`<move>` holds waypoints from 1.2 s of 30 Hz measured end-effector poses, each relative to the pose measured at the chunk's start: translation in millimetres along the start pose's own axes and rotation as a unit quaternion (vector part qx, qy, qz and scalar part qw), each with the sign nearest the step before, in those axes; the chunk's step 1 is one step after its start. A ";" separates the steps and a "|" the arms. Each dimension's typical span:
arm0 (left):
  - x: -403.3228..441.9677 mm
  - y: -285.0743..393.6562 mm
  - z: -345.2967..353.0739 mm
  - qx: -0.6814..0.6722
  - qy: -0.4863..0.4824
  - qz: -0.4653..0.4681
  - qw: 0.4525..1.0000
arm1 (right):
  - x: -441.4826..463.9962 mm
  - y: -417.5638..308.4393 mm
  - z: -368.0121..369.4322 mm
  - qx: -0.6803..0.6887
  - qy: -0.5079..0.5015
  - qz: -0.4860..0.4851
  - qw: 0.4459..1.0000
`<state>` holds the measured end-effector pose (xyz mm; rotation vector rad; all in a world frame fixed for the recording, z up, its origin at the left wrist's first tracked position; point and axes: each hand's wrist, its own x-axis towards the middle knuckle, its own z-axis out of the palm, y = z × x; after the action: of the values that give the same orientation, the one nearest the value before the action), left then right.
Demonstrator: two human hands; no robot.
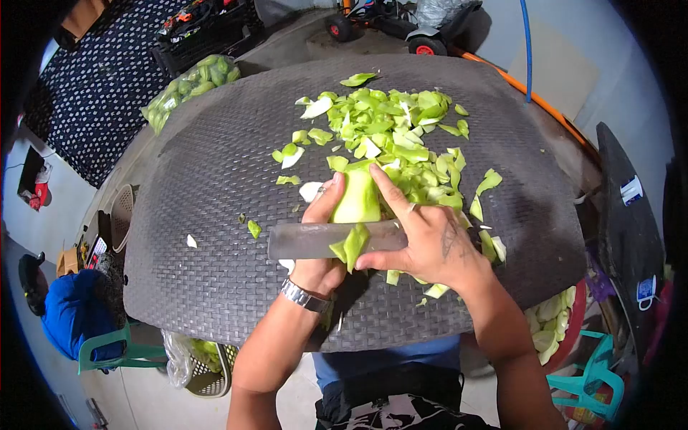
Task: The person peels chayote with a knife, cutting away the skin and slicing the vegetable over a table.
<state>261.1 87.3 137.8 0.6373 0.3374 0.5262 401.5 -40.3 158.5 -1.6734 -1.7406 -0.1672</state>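
Note:
A pale green, partly peeled vegetable [358,195] is above the dark woven-pattern table [208,193], with my left hand [320,236] closed around its left side. My right hand [430,240] is at its right side, index finger on its top end and thumb by the blade. A wide flat blade [304,241] lies across the vegetable's near end, its handle hidden under my right hand. A folded green peel [351,245] rests on the blade near my right thumb. Beyond the hands, green peels [387,118] are heaped on the table.
A clear bag of green vegetables [193,86] sits at the table's far left edge. Below the right edge is a red-rimmed container with pale pieces [548,326]. Teal chairs stand at lower left [122,352] and lower right [591,380]. A basket [211,380] is under the near left edge.

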 end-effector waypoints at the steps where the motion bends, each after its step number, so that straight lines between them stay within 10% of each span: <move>1: -1.1 -0.1 0.3 -0.005 0.008 -0.002 1.000 | -0.2 -0.6 0.2 0.000 -0.005 0.006 1.000; 17: -6.6 12.1 3.5 0.047 0.036 -0.038 0.998 | 8.3 16.7 -43.6 0.051 -0.133 0.316 0.938; 28: -0.3 10.5 2.7 -0.072 0.100 -0.048 0.991 | -7.7 50.0 -47.9 0.170 0.005 0.387 0.906; 36: -5.2 10.5 3.8 0.021 0.084 -0.019 0.996 | -10.9 11.2 -64.7 -0.182 0.016 0.430 0.884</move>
<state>254.8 89.8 148.1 0.6274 0.5184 0.5386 436.1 -82.7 196.3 -2.5387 -0.8234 -0.1050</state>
